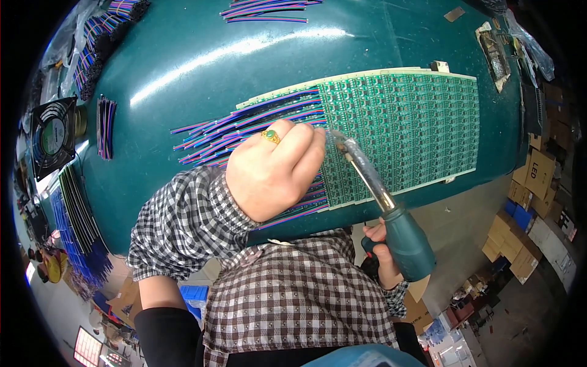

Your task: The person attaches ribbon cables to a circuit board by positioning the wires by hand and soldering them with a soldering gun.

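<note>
A green circuit board panel [403, 128] lies on the table, with rows of small parts across it. Multi-coloured wires [211, 136] run leftward from its left edge. My left hand [278, 168], with a ring on one finger, lies over these wires, its fingers closed around wire ends at the board's edge; the fingertips partly hide them. In my right hand [386, 257] is a soldering iron [409, 244] with a green handle. Its tip rests close to my left fingertips, over the board's left part; the tip's exact contact cannot be made out.
A small black fan [54, 137] stands at the left. Bundles of coloured wires [105, 127] lie near it, and more wires [272, 9] lie at the far edge. A worn metal tray [493, 58] sits at the far right. Cardboard boxes [510, 244] stand beyond the table's right side.
</note>
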The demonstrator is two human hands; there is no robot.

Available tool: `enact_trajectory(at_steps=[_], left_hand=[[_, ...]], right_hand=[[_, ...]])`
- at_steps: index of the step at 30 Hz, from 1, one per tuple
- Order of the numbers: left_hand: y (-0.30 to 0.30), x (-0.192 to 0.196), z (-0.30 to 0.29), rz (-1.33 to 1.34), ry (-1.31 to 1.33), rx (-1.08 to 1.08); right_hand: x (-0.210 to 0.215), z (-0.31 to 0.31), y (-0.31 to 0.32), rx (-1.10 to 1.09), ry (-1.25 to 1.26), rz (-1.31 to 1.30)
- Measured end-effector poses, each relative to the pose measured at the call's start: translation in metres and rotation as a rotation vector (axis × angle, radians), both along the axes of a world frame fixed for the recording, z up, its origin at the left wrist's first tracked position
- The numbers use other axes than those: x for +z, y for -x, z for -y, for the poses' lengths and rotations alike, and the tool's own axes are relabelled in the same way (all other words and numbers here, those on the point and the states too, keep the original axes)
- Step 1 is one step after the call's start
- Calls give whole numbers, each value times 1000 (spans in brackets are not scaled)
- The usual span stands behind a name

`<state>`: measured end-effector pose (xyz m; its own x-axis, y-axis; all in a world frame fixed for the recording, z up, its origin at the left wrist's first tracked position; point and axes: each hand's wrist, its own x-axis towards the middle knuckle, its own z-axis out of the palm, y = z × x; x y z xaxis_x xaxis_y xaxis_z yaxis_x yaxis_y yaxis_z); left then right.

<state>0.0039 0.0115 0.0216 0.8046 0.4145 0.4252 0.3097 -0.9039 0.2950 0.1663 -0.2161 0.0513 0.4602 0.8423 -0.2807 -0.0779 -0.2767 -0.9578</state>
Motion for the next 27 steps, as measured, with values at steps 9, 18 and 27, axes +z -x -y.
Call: enact_trajectory(at_steps=[9, 18, 27], left_hand=[[0, 0, 0, 7, -7, -8], [0, 1, 0, 6, 7, -9], [1, 2, 1, -27, -15, -12]], right_hand=[[2, 1, -8, 99, -29, 69], [5, 3, -5, 47, 8, 8], [2, 3, 0, -4, -48, -70]])
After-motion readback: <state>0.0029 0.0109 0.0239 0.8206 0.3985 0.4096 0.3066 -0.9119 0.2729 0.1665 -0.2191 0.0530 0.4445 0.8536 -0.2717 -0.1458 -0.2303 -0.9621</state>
